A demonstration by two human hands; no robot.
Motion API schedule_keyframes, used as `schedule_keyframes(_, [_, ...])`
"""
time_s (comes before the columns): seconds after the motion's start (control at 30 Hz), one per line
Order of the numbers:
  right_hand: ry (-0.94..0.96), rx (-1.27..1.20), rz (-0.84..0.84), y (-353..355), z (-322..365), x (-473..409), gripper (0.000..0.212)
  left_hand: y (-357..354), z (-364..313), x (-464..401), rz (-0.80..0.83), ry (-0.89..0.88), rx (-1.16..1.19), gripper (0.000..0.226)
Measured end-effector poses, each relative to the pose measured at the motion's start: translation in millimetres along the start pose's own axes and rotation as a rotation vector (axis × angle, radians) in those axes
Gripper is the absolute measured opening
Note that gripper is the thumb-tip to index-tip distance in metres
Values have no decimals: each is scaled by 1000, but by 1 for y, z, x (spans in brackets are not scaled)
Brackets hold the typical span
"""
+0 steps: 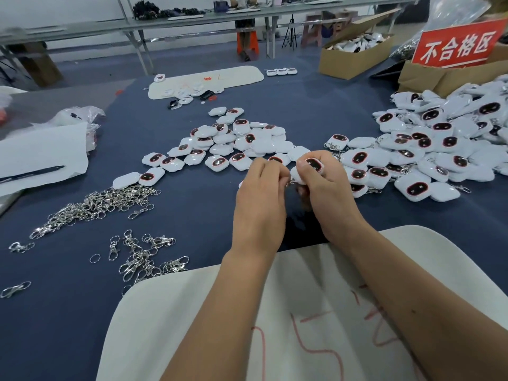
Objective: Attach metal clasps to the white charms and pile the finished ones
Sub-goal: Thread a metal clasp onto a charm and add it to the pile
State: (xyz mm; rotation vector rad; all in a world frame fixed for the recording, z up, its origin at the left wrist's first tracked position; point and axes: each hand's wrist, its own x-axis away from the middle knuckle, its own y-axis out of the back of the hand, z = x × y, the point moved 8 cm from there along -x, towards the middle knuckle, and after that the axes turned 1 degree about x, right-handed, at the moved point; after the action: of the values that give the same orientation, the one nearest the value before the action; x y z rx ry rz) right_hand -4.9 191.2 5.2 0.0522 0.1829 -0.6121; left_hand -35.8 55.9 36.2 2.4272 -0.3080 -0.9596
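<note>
The clasp [292, 183] is almost wholly hidden between both hands. The right pile [439, 144] is cut off at the tabletop's right edge. Far shelf items [154, 11] are blurred.

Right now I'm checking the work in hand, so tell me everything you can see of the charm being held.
The held charm is a glossy white, rounded-square piece, plastic by its look, with a dark oval face outlined in red turned up toward the camera. The right hand grips it, thumb on its left edge; the left hand pinches at its lower left edge, where a bit of silver metal shows. It is held above the blue table.
</note>
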Motion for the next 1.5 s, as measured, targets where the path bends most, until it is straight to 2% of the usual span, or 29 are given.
schedule_keyframes(0.07, [-48,-124,29,-1,-2,1,8,3,2,-2,-38,0,95,14])
schedule_keyframes(0.23, [-115,-305,84,-2,-3,1,12,2,15,-3,-33,131,255,16])
schedule_keyframes(0.37, [-131,-333,127,-5,-4,0,15,-2,16,-3,-18,198,331,18])
schedule_keyframes(0.5, [-88,-342,202,-9,-2,2,7,0,20,-3,-66,277,433,16])
schedule_keyframes(0.67, [-59,-317,206,-9,-2,3,23,15,37,-4,-183,387,608,20])
schedule_keyframes(0.83, [-62,-338,234,-10,-1,4,33,15,45,-3,-193,445,682,20])
schedule_keyframes(1.0, [-57,-342,244,-9,1,5,38,13,43,-5,-129,422,648,24])
schedule_keyframes(1.17, [-52,-335,226,-9,0,4,36,18,39,-6,-121,347,468,32])
schedule_keyframes(1.27, [-31,-291,219,-9,-2,3,37,18,38,-8,-84,309,375,26])
schedule_keyframes(1.37, [16,-192,206,-7,-4,2,32,21,29,-10,-35,181,210,20])
schedule_keyframes(1.5, [144,1,189,-8,0,2,30,11,17,-9,94,43,-66,28])
